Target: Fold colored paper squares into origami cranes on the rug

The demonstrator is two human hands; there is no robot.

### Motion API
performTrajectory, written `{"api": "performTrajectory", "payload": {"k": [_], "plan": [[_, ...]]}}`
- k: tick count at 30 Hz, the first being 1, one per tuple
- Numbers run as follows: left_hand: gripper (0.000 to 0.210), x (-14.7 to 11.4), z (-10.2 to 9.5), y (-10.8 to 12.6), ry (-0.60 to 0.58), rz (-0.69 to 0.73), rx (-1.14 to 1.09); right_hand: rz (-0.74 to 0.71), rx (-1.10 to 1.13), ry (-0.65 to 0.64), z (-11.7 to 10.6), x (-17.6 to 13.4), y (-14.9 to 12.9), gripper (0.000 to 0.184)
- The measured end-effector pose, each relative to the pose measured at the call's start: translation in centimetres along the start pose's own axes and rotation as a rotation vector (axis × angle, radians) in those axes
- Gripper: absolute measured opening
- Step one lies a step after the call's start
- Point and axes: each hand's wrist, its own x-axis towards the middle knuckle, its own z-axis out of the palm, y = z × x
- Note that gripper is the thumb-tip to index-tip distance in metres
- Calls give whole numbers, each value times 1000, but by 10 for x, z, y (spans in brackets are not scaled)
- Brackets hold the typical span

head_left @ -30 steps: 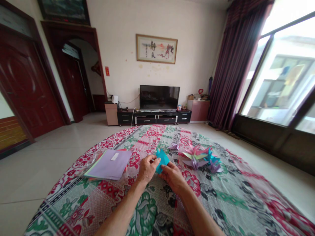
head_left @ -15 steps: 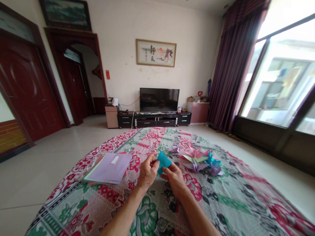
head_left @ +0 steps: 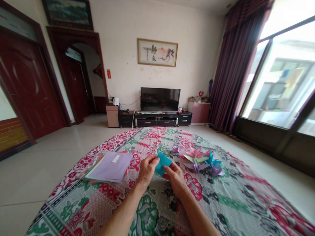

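Note:
A small folded piece of blue origami paper (head_left: 162, 163) is held between my two hands, above the middle of the table. My left hand (head_left: 148, 167) pinches its left edge between thumb and fingers. On the other side, my right hand (head_left: 174, 174) grips the lower right edge, thumb on top and fingers behind. The fingers hide part of the paper's edges. To the right lie several folded paper cranes in pink, green, blue and purple, among them a purple crane (head_left: 196, 166) and a blue crane (head_left: 213, 160).
A stack of coloured paper sheets (head_left: 110, 168), purple on top with a white label, lies left of my hands. One more purple crane (head_left: 175, 149) sits farther back. The round table wears a flowered tablecloth (head_left: 145, 216). Beyond it stands a television (head_left: 159, 99) on a low black cabinet.
My left thumb and fingers have closed into a tighter pinch on the paper's left edge. The paper has shifted slightly, while my right hand keeps nearly the same place.

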Motion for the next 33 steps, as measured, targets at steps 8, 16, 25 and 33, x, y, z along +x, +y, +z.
{"api": "performTrajectory", "payload": {"k": [8, 16, 25, 33], "plan": [[38, -1, -2, 0, -133, -205, -158, -20, 98, -41, 0, -1, -3, 33], [38, -3, -4, 5, -70, -234, -85, 12, 57, -86, -2, -1, -3, 36], [28, -4, 1, 0, -116, -383, -331, -43, 1, 12, -7, 2, 3, 39], [13, -7, 6, -2, -113, -399, -570, -144, -5, 96, -3, 4, 1, 37]]}}
